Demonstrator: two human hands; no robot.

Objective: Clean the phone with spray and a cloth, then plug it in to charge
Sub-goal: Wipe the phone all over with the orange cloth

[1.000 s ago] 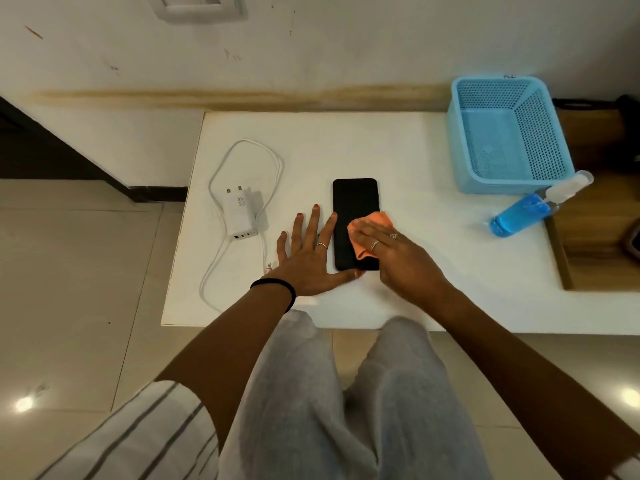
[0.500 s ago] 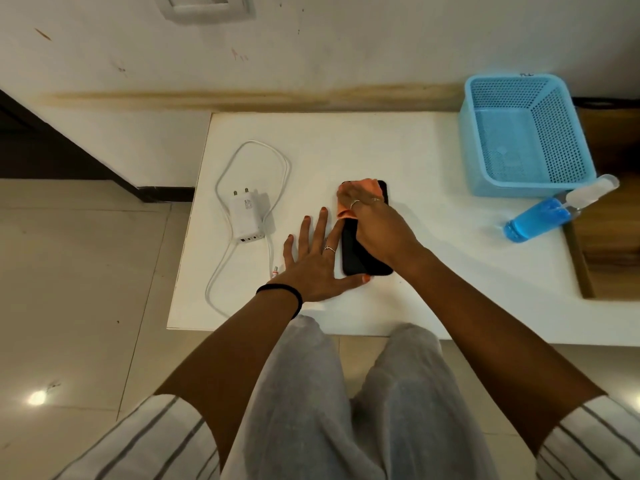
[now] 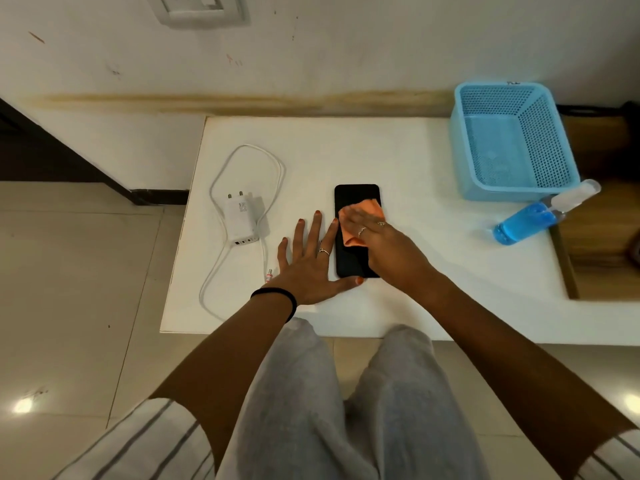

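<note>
While I sit at the low white table [image 3: 415, 161], this is how things lie around my fingers.

Left hand: my left hand [image 3: 311, 268] lies flat on the table with its fingers straight and spread, grasping nothing; the thumb reaches across to the near edge of the phone and the forefinger lies along its left side.

Right hand: my right hand [image 3: 384, 247] presses the cloth onto the screen with straight, flat fingers; nothing is clenched or pinched.

Phone: the black phone [image 3: 353, 258] lies face up, its long side pointing away from me, directly under my right fingers and touching my left thumb.

Cloth: the orange cloth [image 3: 372, 209] is bunched beneath my right fingertips over the middle of the phone, and it sticks out past them on the far side and toward my left hand.

Charger: the white charger [image 3: 241, 220] lies flat just beyond my left little finger, pins pointing away from me.

Cable: its white cable [image 3: 242, 150] loops round the charger, and the plug end lies close beside my left wrist.

Spray bottle: the spray bottle [image 3: 530, 221] of blue liquid lies on its side well to the right of my right hand, at the table's right edge.

Basket: the blue basket [image 3: 464, 161] stands just behind the bottle, far from both hands.

Socket: the wall socket [image 3: 201, 8] sits high on the wall, beyond my left fingers.
</note>
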